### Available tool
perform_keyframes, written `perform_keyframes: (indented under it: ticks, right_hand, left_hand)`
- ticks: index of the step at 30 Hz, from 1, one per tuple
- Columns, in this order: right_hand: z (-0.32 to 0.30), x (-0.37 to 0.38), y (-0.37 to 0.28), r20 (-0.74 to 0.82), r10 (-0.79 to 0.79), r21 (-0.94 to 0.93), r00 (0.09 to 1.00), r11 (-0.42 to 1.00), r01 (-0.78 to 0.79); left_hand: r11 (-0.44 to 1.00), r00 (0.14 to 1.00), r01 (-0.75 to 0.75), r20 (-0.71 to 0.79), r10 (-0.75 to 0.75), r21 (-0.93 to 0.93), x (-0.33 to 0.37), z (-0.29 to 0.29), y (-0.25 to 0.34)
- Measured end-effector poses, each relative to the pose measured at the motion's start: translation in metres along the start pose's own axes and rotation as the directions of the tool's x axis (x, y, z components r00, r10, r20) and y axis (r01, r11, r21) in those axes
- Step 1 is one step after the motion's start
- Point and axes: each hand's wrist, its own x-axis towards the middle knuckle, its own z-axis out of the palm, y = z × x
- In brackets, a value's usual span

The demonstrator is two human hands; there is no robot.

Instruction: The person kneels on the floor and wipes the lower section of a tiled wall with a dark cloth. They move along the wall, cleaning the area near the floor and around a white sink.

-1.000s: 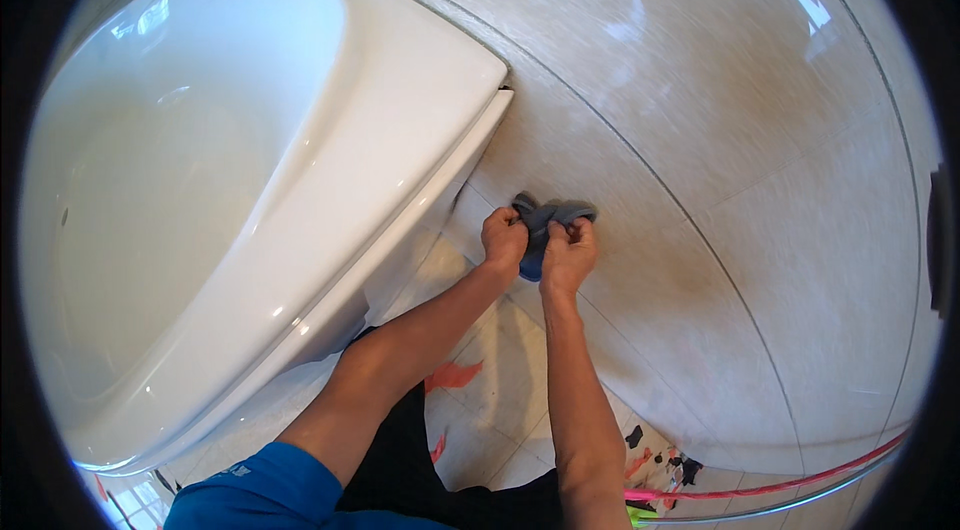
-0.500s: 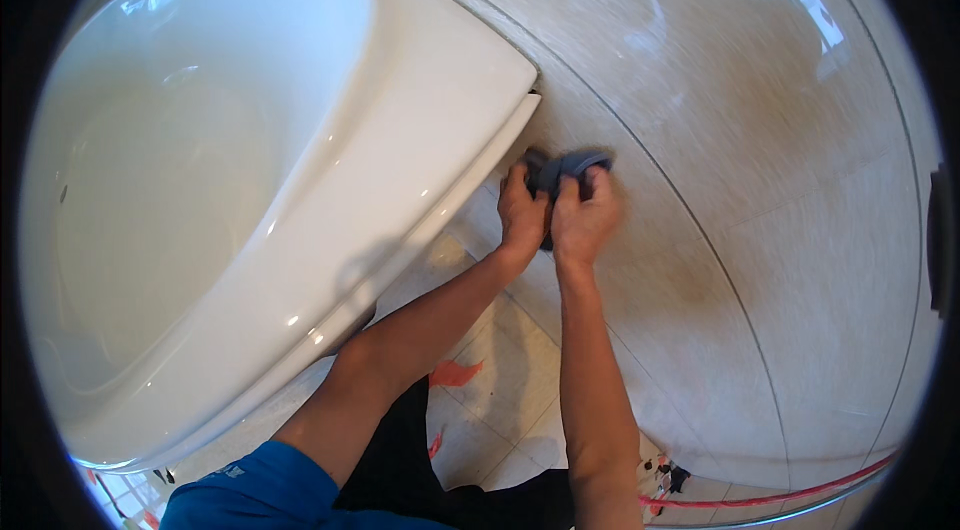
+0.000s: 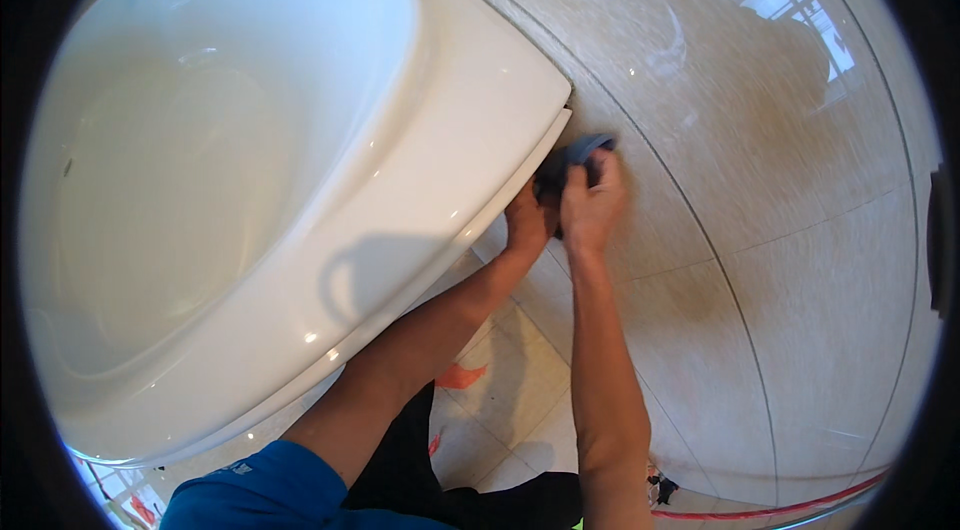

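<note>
A dark grey-blue thing, shaped rather like a slipper, is held low in the corner between the tub's outer edge and the tiled wall. My right hand pinches it from the near side, thumb and fingers closed on it. Close beside, on the left, my left hand is at its lower part. The tub's rim and the thing itself hide most of my left fingers, so their grip cannot be made out. Both forearms reach forward, nearly parallel.
A white bathtub fills the left side, its corner near my hands. Glossy beige wall tiles rise at the right. Torn red scraps lie on the floor tiles. A red hose runs along the lower right.
The tub has shifted right in view. My left hand has gone further behind its rim, its fingers now largely hidden. The grey-blue thing is turned and more bunched in my right hand.
</note>
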Motion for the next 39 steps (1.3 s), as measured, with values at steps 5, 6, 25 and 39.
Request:
perform_keyframes:
  ticks: [5, 6, 25, 39]
  right_hand:
    - [0.008, -0.052, 0.055, 0.033, 0.23, -0.095, 0.973, 0.969, -0.226]
    - [0.006, -0.057, 0.045, 0.012, 0.181, -0.118, 0.983, 0.977, -0.179]
    - [-0.184, -0.098, 0.03, -0.266, 0.377, 0.415, 0.887, 0.875, -0.248]
    - [-0.317, -0.13, 0.043, -0.559, 0.418, 0.46, 0.716, 0.875, -0.152]
  left_hand:
    - [0.96, 0.961, 0.25, 0.09, -0.261, 0.123, -0.014, -0.014, -0.045]
    - [0.954, 0.957, 0.261, 0.085, -0.276, 0.15, -0.015, -0.017, -0.048]
    - [0.984, 0.924, 0.079, 0.381, -0.013, -0.158, -0.141, 0.069, 0.058]
    - [0.838, 0.695, -0.544, 0.58, 0.425, 0.038, -0.239, 0.153, 0.116]
